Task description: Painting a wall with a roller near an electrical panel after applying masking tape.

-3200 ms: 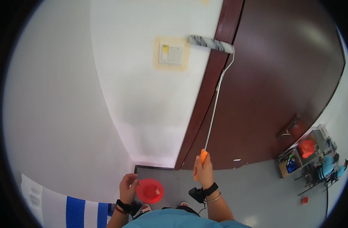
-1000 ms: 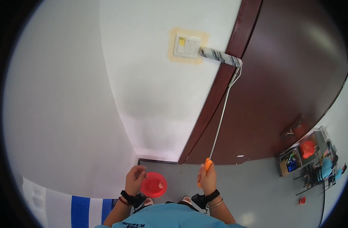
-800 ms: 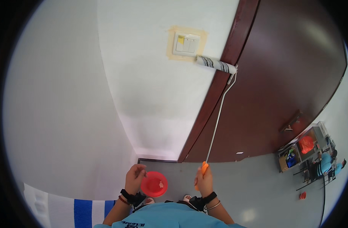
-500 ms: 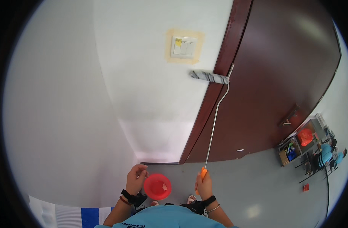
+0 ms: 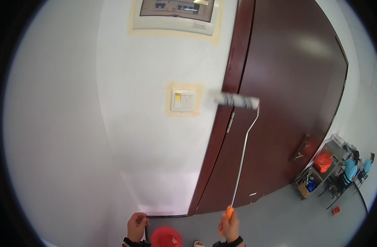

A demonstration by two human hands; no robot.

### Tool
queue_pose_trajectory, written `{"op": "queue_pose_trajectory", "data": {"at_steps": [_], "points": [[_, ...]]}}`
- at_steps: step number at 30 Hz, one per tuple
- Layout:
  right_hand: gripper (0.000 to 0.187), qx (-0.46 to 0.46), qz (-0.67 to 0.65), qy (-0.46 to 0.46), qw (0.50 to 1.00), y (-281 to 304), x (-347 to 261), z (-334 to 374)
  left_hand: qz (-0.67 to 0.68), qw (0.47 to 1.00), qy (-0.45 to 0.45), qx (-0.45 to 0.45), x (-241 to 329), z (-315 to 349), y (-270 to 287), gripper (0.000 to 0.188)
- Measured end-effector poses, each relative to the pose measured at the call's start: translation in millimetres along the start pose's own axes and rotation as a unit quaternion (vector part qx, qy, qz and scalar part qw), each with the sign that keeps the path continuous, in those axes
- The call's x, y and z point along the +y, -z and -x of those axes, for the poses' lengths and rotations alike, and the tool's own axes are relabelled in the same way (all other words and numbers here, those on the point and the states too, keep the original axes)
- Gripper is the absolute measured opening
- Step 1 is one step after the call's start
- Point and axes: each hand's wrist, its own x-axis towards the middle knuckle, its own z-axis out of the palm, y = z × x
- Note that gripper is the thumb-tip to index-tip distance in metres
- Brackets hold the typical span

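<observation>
My right hand [image 5: 230, 224] grips the orange handle of a long-shafted paint roller [image 5: 237, 100]. Its grey roller head sits high up, against the dark red door frame [image 5: 231, 89], just right of a taped wall switch [image 5: 183, 100]. My left hand [image 5: 137, 225] holds a small red bucket [image 5: 166, 237] by its dark handle, low in the picture. The white wall [image 5: 135, 136] stands right in front of me.
A dark red door [image 5: 291, 94] with a lever handle [image 5: 300, 148] fills the right. A taped panel box [image 5: 175, 14] sits high on the wall. Far right, a cart with an orange bag [image 5: 322, 162] and seated people [image 5: 353, 166] stand on the grey floor.
The view has tilted upward and closer to the wall, bringing the upper panel box into sight. The roller head has moved down past the switch onto the door frame.
</observation>
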Motion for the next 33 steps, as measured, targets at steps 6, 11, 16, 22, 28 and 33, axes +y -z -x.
{"op": "queue_pose_trajectory", "data": {"at_steps": [6,11,16,22,28,33], "points": [[0.014,-0.060,-0.101,0.050,0.992,-7.0,-98.8,-82.4,-0.017,0.999,-0.034,0.028,23.9,-3.8,-16.7,0.013],[0.011,-0.121,-0.091,0.081,0.985,-22.4,-115.7,-113.2,0.002,0.996,-0.049,0.073,20.1,-4.8,-24.9,0.014],[0.014,-0.150,-0.112,0.082,0.979,-36.5,-124.5,-122.6,-0.007,0.993,-0.057,0.104,23.2,2.6,-30.0,0.013],[0.014,-0.157,-0.116,0.086,0.977,-43.6,-122.4,-130.5,-0.004,0.993,-0.056,0.103,10.5,11.2,-18.2,0.020],[0.013,-0.141,-0.099,0.093,0.981,-47.1,-121.4,-131.2,-0.025,0.991,-0.060,0.114,4.0,9.6,-9.7,0.021],[0.011,-0.141,-0.118,0.081,0.980,-50.8,-121.9,-122.4,-0.038,0.992,-0.057,0.104,4.3,6.9,1.3,0.022]]}}
